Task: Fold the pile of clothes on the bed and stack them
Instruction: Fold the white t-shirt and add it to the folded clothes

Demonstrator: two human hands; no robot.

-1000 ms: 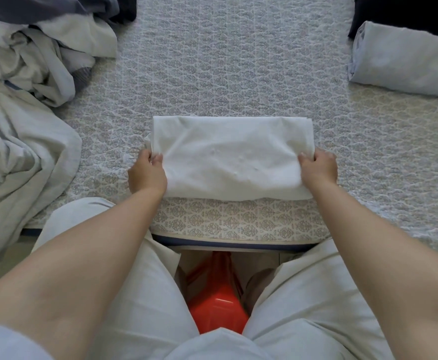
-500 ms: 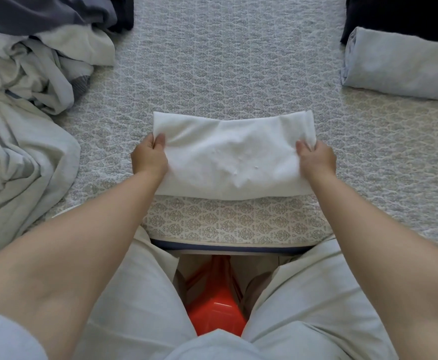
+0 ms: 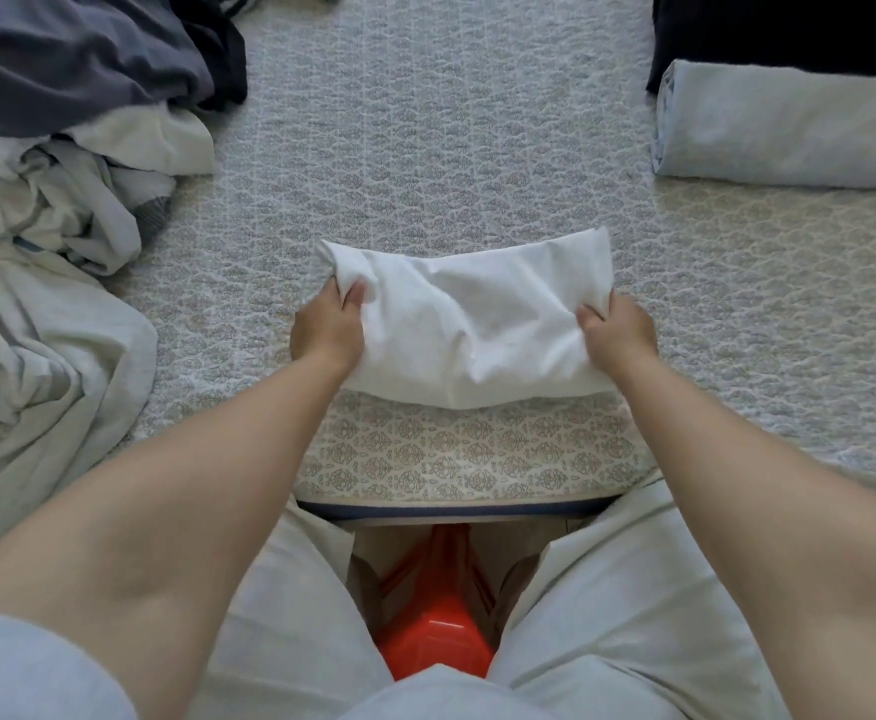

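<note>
Both hands are on the folded white cloth (image 3: 469,324) now, right at the near middle of the bed (image 3: 451,122). The left hand (image 3: 327,332) grips its left end, thumb on top and fingers tucked under; the right hand (image 3: 617,337) pinches the right end the same way. The cloth sags between them and creases across the middle, so it looks soft, limp and light, with no stiffness to hold its shape. I judge the 2 short ends the best places to take it, as now, since a grip in the middle would let the layers slump apart. Its long axis runs left to right across the bed, parallel to the near edge, with the far edge raised a little and the near edge hanging toward the person. To the left of the cloth lies the unfolded pile of clothes (image 3: 56,200), well apart. Far right of the cloth sits a folded pale blue piece (image 3: 789,127), probably the stack.
</note>
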